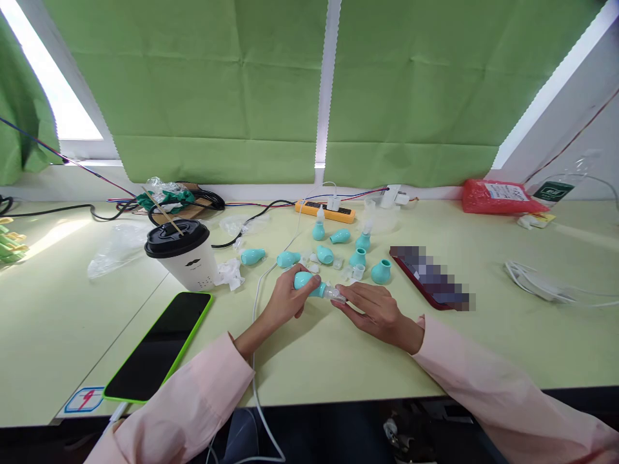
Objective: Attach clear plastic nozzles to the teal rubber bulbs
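My left hand [284, 298] is wrapped round a turquoise nasal aspirator bulb [304, 280], which lies nearly level and points right. At the bulb's right end sits a clear nozzle [333, 294]. The fingers of my right hand [371, 310] pinch that nozzle near its tip. Just beyond my hands lie several more turquoise bulbs, among them an open-mouthed bulb [382, 272] standing upright and a bulb on its side [289, 259]. Two others stand with clear nozzles fitted, one being the far bulb [318, 231]. Small clear plastic parts [358, 272] lie between them.
A lidded paper cup [186, 258] and a green-cased phone [159, 348] stand to the left. To the right lie a dark red phone [425, 280] and a white cable [536, 283]. At the back are a yellow power strip [314, 210] and a red package [500, 197].
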`<state>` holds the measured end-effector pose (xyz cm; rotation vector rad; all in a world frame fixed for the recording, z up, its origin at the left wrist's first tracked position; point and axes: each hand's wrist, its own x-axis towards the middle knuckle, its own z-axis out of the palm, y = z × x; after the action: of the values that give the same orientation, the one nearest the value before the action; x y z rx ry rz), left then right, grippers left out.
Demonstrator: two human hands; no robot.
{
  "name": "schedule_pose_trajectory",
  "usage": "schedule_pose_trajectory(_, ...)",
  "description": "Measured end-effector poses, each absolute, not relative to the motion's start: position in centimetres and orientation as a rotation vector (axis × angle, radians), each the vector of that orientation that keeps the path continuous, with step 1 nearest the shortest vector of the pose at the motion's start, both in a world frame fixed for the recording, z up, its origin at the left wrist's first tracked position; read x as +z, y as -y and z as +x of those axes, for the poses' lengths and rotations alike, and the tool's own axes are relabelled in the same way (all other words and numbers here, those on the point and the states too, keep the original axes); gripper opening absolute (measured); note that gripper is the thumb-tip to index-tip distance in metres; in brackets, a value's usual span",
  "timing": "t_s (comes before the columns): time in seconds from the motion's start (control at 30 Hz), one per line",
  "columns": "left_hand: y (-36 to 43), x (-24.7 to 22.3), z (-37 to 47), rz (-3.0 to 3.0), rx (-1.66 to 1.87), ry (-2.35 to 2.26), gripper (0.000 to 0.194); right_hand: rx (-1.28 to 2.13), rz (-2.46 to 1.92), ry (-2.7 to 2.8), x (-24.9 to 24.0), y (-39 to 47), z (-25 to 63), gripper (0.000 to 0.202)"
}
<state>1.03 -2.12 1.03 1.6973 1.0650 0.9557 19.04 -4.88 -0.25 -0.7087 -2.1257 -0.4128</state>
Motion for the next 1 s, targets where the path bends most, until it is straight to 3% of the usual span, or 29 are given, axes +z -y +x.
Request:
schedule_pose_trajectory(0.23, 2.5, 2.8, 1.0, 1.440, 0.913, -0.787, 0.031, -0.376, -0.929, 1.977, -0.7, 5.1, 19.0, 0.021)
schedule_pose_trajectory(0.77, 2.8, 2.9, 0.9, 1.468, 0.991, -0.688, 0.036, -0.267, -0.969, 1.912, -0.8, 5.4, 18.0, 0.016)
schedule_pose_trajectory(1.0, 2.8, 2.8, 0.8, 1.501, 0.985, -0.640, 0.030, 0.092, -1.001, 1.987, -0.3, 5.5, 17.9, 0.013)
